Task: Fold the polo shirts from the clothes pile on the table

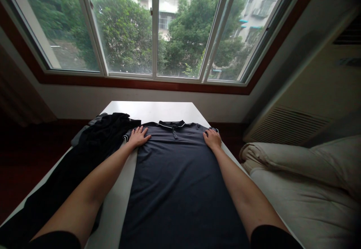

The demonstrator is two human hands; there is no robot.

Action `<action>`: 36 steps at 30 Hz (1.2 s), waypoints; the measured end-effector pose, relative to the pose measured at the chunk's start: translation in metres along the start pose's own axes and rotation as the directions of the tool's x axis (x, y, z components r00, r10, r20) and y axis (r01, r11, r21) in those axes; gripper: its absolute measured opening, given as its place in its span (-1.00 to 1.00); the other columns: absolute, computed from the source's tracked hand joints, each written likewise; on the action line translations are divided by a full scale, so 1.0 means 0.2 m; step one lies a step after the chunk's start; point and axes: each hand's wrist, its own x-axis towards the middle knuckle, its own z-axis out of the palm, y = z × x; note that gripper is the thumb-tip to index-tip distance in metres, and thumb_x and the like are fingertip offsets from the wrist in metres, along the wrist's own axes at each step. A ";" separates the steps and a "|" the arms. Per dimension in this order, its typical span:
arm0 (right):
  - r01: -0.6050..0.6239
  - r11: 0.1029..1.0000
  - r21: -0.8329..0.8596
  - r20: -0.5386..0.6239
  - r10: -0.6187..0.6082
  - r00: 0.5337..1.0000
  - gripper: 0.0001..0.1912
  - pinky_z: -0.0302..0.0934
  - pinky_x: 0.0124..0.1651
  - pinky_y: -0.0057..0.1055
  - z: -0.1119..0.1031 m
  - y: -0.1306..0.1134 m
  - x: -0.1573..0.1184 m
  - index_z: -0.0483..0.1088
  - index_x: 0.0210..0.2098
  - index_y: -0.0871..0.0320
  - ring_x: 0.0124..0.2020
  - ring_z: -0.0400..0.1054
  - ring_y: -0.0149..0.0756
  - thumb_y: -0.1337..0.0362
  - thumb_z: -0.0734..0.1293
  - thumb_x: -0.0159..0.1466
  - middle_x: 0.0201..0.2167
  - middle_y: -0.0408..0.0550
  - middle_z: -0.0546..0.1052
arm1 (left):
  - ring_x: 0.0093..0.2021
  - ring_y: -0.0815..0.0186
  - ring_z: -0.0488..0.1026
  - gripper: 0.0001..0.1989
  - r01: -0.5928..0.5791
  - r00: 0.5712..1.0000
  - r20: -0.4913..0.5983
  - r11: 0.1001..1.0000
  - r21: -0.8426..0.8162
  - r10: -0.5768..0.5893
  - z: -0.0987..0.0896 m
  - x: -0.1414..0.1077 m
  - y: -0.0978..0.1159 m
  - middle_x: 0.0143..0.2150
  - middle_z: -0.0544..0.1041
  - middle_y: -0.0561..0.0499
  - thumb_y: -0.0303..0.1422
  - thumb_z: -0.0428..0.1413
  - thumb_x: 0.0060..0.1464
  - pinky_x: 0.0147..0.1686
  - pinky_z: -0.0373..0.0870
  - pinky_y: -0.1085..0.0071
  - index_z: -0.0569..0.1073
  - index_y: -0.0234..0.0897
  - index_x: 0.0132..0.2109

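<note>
A dark grey polo shirt (180,181) lies spread out, front up, on a white table (152,109). Its black collar with a white edge and its buttoned placket point toward the window. My left hand (138,136) rests on the shirt's left shoulder and sleeve, palm down with fingers spread. On the opposite shoulder lies my right hand (212,139), flat, its fingers stretched out over the sleeve. The shirt's lower end runs out of view at the bottom.
Dark clothes (93,147) are heaped along the table's left side, with a grey piece (80,134) under them. A beige sofa (304,189) stands close on the right. Behind the table are a wall and a wide window (153,80); an air conditioner (299,117) stands at the right.
</note>
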 end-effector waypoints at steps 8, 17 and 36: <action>-0.321 0.937 0.136 -0.035 0.329 0.944 -0.40 0.26 0.15 -0.11 -0.06 0.29 -0.05 0.37 0.31 0.18 0.14 0.37 0.07 0.01 0.16 0.42 0.18 0.26 0.45 | 0.49 -0.04 0.03 -0.42 -0.057 0.981 -0.181 0.997 0.059 0.067 -0.08 -0.16 0.15 0.49 0.18 -0.19 -0.07 -0.04 0.35 0.43 -0.12 -0.05 0.30 -0.18 0.40; 0.041 0.994 0.099 -0.057 -0.036 0.998 -0.58 0.13 0.31 -0.25 -0.09 -0.02 0.07 0.49 0.14 0.17 0.19 0.32 -0.08 0.20 0.15 0.45 0.17 0.12 0.49 | 0.41 0.01 0.20 -0.52 -0.590 0.807 -0.129 0.800 -0.109 0.577 -0.10 -0.68 0.69 0.41 0.31 -0.14 -0.14 0.10 0.29 0.41 0.08 0.02 0.42 -0.11 0.30; 0.180 0.982 0.052 0.290 -0.188 0.938 -0.38 -0.21 0.47 0.02 0.18 -0.56 0.37 0.07 0.49 -0.02 0.51 -0.15 -0.05 -0.06 0.04 0.52 0.52 0.05 0.02 | 0.42 0.08 0.25 -0.51 -0.959 0.184 -0.142 0.209 0.189 0.973 0.06 -1.34 0.97 0.49 0.20 -0.12 -0.25 -0.16 0.49 0.29 0.31 0.00 0.19 -0.06 0.47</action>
